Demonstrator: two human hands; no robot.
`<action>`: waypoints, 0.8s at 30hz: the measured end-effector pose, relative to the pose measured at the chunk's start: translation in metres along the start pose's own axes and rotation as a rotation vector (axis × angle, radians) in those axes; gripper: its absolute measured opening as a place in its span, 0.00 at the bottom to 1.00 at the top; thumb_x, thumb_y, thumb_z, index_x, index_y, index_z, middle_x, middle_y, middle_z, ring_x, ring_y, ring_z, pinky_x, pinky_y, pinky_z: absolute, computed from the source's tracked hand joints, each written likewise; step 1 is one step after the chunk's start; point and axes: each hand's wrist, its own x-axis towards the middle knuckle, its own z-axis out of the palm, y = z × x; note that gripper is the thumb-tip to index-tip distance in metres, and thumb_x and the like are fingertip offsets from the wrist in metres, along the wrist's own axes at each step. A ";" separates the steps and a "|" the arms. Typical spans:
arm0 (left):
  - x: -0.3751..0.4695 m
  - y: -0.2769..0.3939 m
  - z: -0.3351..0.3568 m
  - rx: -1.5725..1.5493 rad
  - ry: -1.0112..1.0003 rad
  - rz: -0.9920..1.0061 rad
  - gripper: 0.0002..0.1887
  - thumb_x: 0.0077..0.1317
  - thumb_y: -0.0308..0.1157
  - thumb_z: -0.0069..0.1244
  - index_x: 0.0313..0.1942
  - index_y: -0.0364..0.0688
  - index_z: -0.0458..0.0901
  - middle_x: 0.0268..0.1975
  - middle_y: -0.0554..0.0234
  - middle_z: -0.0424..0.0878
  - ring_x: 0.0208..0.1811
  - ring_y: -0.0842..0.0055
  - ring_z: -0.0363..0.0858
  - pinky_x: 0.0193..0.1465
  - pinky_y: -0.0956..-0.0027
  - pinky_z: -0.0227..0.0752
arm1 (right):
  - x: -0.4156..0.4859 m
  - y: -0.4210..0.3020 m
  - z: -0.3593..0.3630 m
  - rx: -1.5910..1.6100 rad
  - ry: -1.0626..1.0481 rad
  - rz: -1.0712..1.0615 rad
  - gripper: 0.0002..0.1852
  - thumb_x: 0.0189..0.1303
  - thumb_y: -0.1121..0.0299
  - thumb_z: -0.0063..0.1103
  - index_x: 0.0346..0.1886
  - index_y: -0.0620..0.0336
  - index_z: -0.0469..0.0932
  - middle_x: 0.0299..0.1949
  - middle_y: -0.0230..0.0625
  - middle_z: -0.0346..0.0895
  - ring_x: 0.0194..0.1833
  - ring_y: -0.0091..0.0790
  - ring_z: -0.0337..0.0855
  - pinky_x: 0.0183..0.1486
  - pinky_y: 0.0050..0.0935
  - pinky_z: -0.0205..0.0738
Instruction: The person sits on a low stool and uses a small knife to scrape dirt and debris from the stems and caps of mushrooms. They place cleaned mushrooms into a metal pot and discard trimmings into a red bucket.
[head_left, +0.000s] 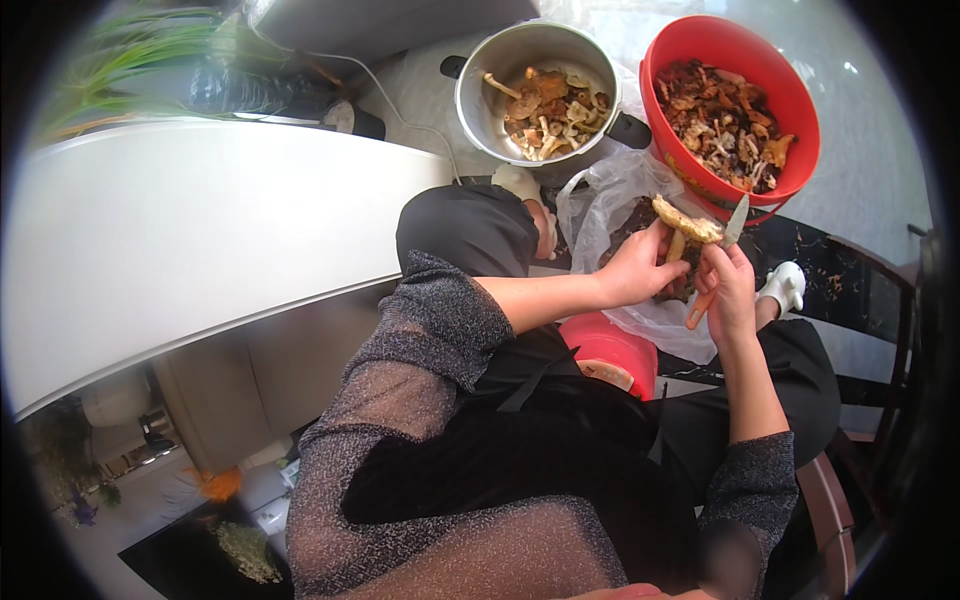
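My left hand (643, 262) holds a pale yellow-brown mushroom (686, 222) by its stem, the ragged cap facing up and away. My right hand (727, 281) grips a small knife with an orange handle (700, 309), its blade (737, 220) pointing up beside the cap's edge; the fingertips are at the cap. Below both hands lies an open clear plastic bag (609, 196) with dark mushroom pieces partly hidden by my hands. Beyond it, a metal pot (466, 105) holds several mushrooms (551, 112), and a red bucket (801, 127) contains many brown mushroom pieces (720, 124).
A white tabletop or cabinet top (202, 247) spans the left side. A white cable (390, 101) runs down beside the pot. A pink-red plastic object (611, 349) stands between my legs. Dark furniture rails (904, 330) are at the right; white shoes (784, 287) rest near the bag.
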 end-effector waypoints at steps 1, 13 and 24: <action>-0.001 0.000 -0.001 0.006 -0.016 -0.013 0.22 0.67 0.22 0.53 0.58 0.34 0.64 0.34 0.56 0.85 0.27 0.76 0.84 0.29 0.69 0.79 | 0.000 0.000 -0.001 0.005 0.003 0.009 0.09 0.67 0.70 0.58 0.46 0.60 0.72 0.24 0.21 0.66 0.20 0.15 0.62 0.23 0.17 0.56; 0.005 -0.004 -0.010 -0.292 -0.104 -0.183 0.19 0.73 0.28 0.47 0.62 0.38 0.64 0.40 0.56 0.84 0.31 0.77 0.83 0.34 0.74 0.76 | -0.007 -0.002 -0.005 -0.050 -0.018 -0.017 0.10 0.67 0.70 0.60 0.48 0.59 0.73 0.28 0.24 0.71 0.21 0.13 0.61 0.23 0.16 0.55; -0.002 -0.005 -0.014 -0.370 -0.074 -0.143 0.17 0.74 0.30 0.49 0.60 0.39 0.68 0.44 0.56 0.85 0.36 0.76 0.84 0.41 0.72 0.78 | -0.005 0.010 -0.022 -0.123 0.016 0.061 0.11 0.69 0.66 0.61 0.48 0.58 0.72 0.28 0.23 0.72 0.21 0.12 0.63 0.22 0.14 0.54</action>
